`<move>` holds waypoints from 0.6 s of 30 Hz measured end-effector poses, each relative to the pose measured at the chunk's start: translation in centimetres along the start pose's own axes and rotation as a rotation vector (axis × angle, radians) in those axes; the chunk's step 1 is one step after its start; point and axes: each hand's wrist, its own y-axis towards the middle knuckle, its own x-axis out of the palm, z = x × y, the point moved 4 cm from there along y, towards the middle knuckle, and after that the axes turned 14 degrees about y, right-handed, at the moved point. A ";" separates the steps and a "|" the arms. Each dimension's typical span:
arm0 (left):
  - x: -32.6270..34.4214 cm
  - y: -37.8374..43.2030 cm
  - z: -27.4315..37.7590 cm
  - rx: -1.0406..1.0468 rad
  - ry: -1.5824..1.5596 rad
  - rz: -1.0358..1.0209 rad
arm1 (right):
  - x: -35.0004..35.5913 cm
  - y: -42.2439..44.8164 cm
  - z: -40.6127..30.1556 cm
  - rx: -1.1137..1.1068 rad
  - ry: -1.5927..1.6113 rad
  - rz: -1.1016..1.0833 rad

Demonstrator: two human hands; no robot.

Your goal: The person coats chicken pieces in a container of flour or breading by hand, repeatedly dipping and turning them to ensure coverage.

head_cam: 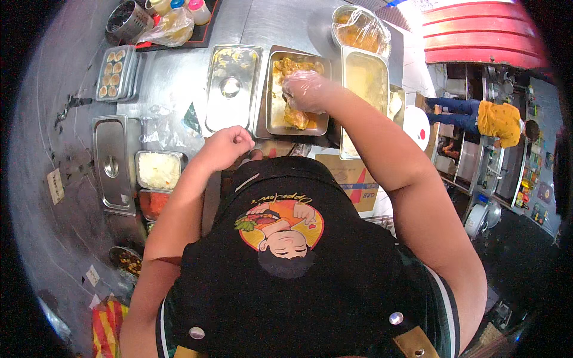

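In a clear plastic glove, my right hand (306, 92) reaches into a steel tray (275, 126) of marinated meat pieces (296, 117) in yellow-brown sauce. Its fingers touch the meat; whether they grip a piece is hidden by the hand itself. My bare left hand (233, 145) is beside the near edge of a steel pan lid (230, 107) with a round knob and yellow smears. The left fingers are curled, and I cannot tell if anything is between them. Right of the meat tray stands a longer steel pan (365, 76) with pale yellow contents.
A film-covered bowl (360, 33) stands at the back right. Left are stacked clear containers (114, 74), a lidded steel pan (112, 165) and a pan of shredded white food (159, 170). Squeeze bottles (198, 11) stand at the back left. Far right, a person in yellow (499, 123) stands at another counter.
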 end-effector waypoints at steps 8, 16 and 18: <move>-0.8 1.7 3.0 0.104 -0.007 0.113 | -3.3 -2.4 -1.0 0.225 0.234 -0.167; 0.1 3.5 2.7 0.116 -0.048 0.137 | -2.2 -1.8 1.3 0.042 0.052 0.185; 0.2 3.3 2.7 0.093 -0.054 0.131 | -2.0 -2.2 0.4 -0.008 0.065 0.249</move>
